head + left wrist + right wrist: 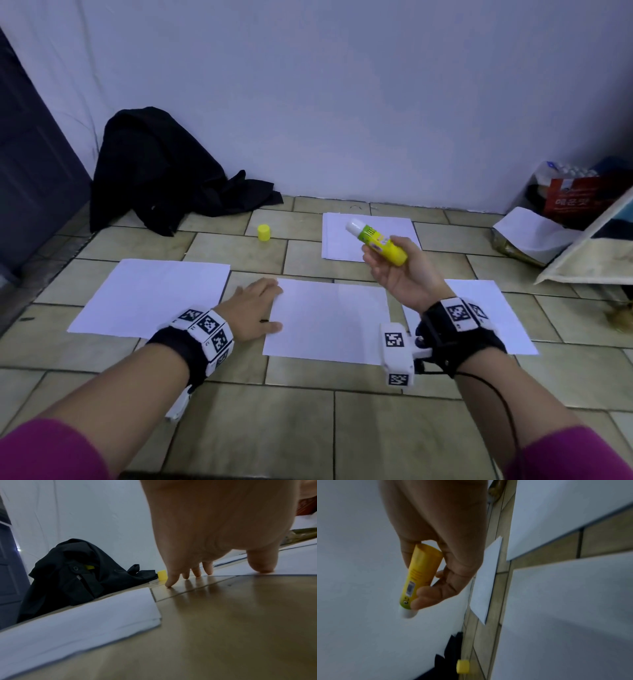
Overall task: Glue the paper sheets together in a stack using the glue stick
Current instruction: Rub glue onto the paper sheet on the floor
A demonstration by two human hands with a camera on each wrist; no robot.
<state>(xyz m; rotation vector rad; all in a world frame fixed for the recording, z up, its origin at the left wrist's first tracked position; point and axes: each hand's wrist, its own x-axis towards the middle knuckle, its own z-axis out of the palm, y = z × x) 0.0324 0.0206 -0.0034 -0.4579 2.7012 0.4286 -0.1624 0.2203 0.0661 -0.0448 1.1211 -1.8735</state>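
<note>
The uncapped glue stick [376,242] is held in the air above the floor, its white tip pointing up and toward the wall, over the far stack of sheets [342,236]. The right hand [404,274] pinches its yellow barrel between thumb and curled fingers, palm turned up. Below and nearer than the glue stick lies the middle sheet [329,322]; the left hand [253,313] lies flat at that sheet's left edge with fingers straight and spread, thumb on the paper and fingertips [169,584] down on the tiled floor [308,428]. A left sheet [150,294] lies beyond that hand, and a right sheet [496,311] lies under the right wrist. The yellow cap [263,232] stands upright on the floor to the left of the glue stick, apart from every sheet. Further left, a black garment [164,171] slumps against the wall.
</note>
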